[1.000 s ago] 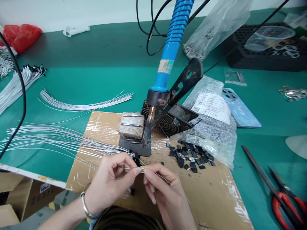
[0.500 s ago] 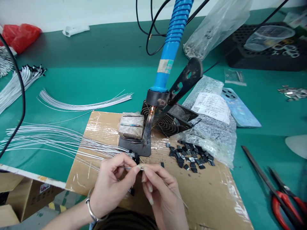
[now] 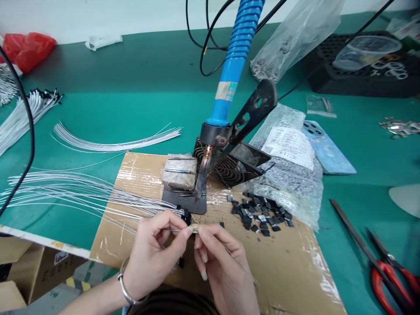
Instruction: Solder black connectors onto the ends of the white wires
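Over the cardboard sheet (image 3: 262, 271), both hands meet fingertip to fingertip. My left hand (image 3: 155, 247) pinches a thin white wire (image 3: 175, 230) between thumb and forefinger. Touching it, my right hand (image 3: 223, 258) is closed in a pinch on a thin wire (image 3: 241, 264) whose tail runs back across the palm. The small joint between the fingertips is mostly hidden. Just behind the fingers lies a bundle of white wires (image 3: 131, 199) with black ends (image 3: 185, 214). A blue-handled soldering iron (image 3: 229, 74) rests tip down in its stand (image 3: 252, 113), beyond the hands.
Several small black pieces (image 3: 262, 214) lie to the right, near a bubble-wrap bag (image 3: 288, 175) and a phone (image 3: 330, 148). Red-handled scissors (image 3: 382, 267) lie far right. A small fan (image 3: 234, 168) and a grey pad (image 3: 180, 173) stand behind. Another wire bundle (image 3: 114, 142) lies left.
My right hand has shifted very slightly to the right, its fingers still pinched. The left hand and the things on the bench look the same.
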Action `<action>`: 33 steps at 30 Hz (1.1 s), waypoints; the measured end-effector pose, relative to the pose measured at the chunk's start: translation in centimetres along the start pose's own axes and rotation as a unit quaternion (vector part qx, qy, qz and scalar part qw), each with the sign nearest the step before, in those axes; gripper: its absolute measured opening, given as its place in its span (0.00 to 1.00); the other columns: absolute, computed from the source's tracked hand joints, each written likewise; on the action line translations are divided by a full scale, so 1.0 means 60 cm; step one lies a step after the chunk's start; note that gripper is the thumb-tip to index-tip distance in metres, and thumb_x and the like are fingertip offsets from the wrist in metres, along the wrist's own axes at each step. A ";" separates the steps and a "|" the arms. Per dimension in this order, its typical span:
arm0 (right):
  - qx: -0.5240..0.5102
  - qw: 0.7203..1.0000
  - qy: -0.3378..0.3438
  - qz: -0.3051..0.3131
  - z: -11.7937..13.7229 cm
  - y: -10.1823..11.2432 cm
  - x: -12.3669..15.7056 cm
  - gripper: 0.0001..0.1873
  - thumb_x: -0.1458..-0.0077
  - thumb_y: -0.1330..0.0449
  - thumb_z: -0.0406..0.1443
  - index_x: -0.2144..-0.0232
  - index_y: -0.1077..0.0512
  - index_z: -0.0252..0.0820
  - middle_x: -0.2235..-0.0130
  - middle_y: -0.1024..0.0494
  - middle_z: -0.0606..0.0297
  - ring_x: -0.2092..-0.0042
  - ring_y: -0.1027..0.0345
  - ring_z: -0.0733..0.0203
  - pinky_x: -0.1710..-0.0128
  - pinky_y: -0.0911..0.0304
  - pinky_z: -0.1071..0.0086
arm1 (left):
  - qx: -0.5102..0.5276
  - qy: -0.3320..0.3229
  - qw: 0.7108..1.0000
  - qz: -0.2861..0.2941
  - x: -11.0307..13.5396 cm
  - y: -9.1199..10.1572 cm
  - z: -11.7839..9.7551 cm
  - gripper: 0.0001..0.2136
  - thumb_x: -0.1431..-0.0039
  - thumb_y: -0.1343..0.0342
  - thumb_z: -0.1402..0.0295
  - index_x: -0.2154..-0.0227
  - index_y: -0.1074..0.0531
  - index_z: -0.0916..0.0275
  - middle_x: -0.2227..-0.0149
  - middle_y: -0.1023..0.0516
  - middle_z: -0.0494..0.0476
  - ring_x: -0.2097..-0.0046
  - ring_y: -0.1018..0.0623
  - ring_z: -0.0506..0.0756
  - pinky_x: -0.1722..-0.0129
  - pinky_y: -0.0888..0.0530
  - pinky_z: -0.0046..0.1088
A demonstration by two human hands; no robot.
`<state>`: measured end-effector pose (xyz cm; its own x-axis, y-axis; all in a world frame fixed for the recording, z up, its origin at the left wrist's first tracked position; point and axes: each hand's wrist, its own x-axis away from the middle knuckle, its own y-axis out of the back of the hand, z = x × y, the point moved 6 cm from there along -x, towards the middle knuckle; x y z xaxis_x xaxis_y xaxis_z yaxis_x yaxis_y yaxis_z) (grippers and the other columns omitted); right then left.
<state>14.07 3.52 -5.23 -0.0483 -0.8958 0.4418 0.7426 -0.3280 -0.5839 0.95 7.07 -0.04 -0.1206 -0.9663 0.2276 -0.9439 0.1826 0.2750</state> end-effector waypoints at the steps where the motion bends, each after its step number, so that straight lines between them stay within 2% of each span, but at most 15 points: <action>1: -0.002 1.000 0.000 -0.004 0.000 0.000 0.000 0.16 0.47 0.23 0.46 0.76 0.16 0.41 0.80 0.28 0.69 0.83 0.42 0.74 0.86 0.43 0.81 | -0.003 -0.008 1.000 -0.007 0.000 0.001 -0.002 0.10 0.38 0.40 0.67 0.75 0.25 0.63 0.81 0.35 0.46 0.78 0.42 0.48 0.79 0.45 0.24; 7: -0.006 1.000 -0.006 -0.025 0.006 -0.006 0.000 0.16 0.52 0.20 0.47 0.77 0.15 0.41 0.82 0.31 0.70 0.83 0.42 0.73 0.86 0.42 0.81 | -0.015 -0.041 0.998 -0.038 0.000 0.001 -0.010 0.10 0.39 0.39 0.70 0.76 0.24 0.63 0.82 0.38 0.44 0.79 0.44 0.47 0.81 0.48 0.24; 17: -0.003 0.999 -0.011 -0.035 0.011 -0.005 0.002 0.17 0.55 0.19 0.48 0.76 0.14 0.42 0.82 0.31 0.71 0.83 0.41 0.74 0.86 0.42 0.82 | 0.061 0.022 0.998 -0.006 0.000 -0.010 0.005 0.11 0.39 0.37 0.66 0.75 0.26 0.63 0.81 0.31 0.48 0.79 0.41 0.47 0.80 0.45 0.23; 20: -0.002 0.999 -0.010 -0.032 0.012 -0.006 0.001 0.17 0.54 0.20 0.48 0.75 0.14 0.42 0.82 0.31 0.71 0.83 0.40 0.74 0.86 0.41 0.82 | 0.070 0.025 0.997 -0.007 -0.001 -0.009 0.003 0.11 0.40 0.36 0.65 0.75 0.26 0.64 0.81 0.30 0.49 0.79 0.39 0.47 0.79 0.43 0.22; 25: 0.010 0.999 0.010 -0.043 0.014 0.002 0.000 0.17 0.52 0.22 0.51 0.69 0.12 0.45 0.75 0.23 0.66 0.82 0.37 0.71 0.87 0.39 0.79 | 0.081 0.021 0.996 -0.028 -0.005 0.000 -0.003 0.11 0.41 0.34 0.65 0.75 0.25 0.63 0.81 0.29 0.48 0.80 0.36 0.47 0.80 0.40 0.21; 28: 0.034 0.998 0.019 -0.058 0.016 0.006 0.006 0.15 0.49 0.22 0.49 0.66 0.11 0.45 0.73 0.21 0.65 0.81 0.35 0.69 0.85 0.38 0.77 | 0.073 0.011 0.997 -0.035 -0.007 0.005 -0.007 0.10 0.42 0.34 0.66 0.76 0.25 0.63 0.82 0.29 0.48 0.80 0.37 0.47 0.80 0.39 0.20; 33: 0.066 0.997 0.015 -0.046 0.016 -0.003 0.016 0.14 0.47 0.23 0.48 0.67 0.12 0.45 0.80 0.23 0.67 0.81 0.34 0.67 0.82 0.41 0.74 | 0.073 0.004 0.997 -0.036 -0.009 0.004 -0.010 0.09 0.42 0.35 0.67 0.76 0.25 0.63 0.80 0.24 0.51 0.80 0.34 0.47 0.80 0.37 0.20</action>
<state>14.55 2.97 -4.06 -0.1392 -0.8725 0.4685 0.8153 -0.3695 -0.4459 0.96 7.72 0.50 -0.0490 -0.9744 0.2193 -0.9848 0.0837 0.1522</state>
